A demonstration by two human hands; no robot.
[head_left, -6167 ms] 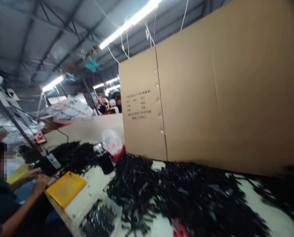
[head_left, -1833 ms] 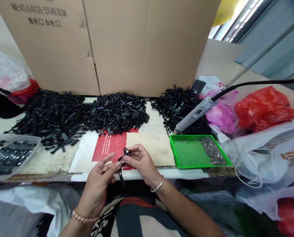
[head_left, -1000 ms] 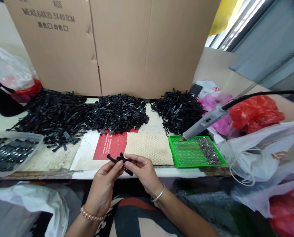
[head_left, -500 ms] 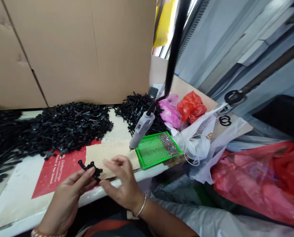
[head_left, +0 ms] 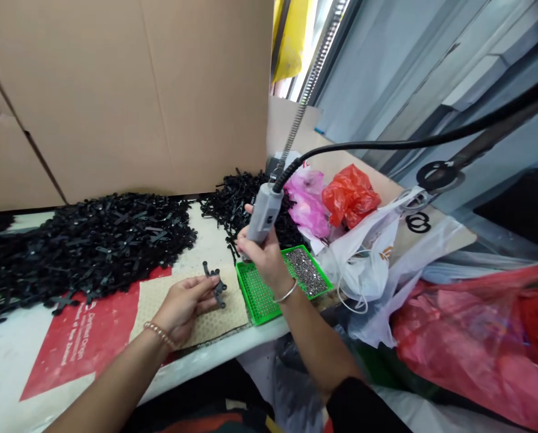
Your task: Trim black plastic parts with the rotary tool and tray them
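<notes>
My left hand (head_left: pixel 188 305) pinches a small black plastic part (head_left: pixel 218 287) with several arms, held over the tan perforated mat (head_left: pixel 160 310). My right hand (head_left: pixel 263 252) is wrapped around a grey electric screwdriver (head_left: pixel 265 210), which hangs from a coiled spring and has a black cable at its top. The tool's tip is hidden behind my fingers and the tray. Below that hand lies a green tray (head_left: pixel 255 294) with a grid of holes, and small metal screws (head_left: pixel 306 270) are heaped at its right end.
A large pile of black parts (head_left: pixel 102 246) covers the table's left side, with a smaller pile (head_left: pixel 233 201) behind the tray. Cardboard (head_left: pixel 170 96) walls the back. Pink (head_left: pixel 312 201), red (head_left: pixel 350 195) and white plastic bags (head_left: pixel 363 270) sit to the right. The black cable (head_left: pixel 408 144) crosses overhead.
My right hand has left the black part and taken hold of the electric screwdriver. My left hand has moved right and forward with the part, over the mat. The view has shifted slightly.
</notes>
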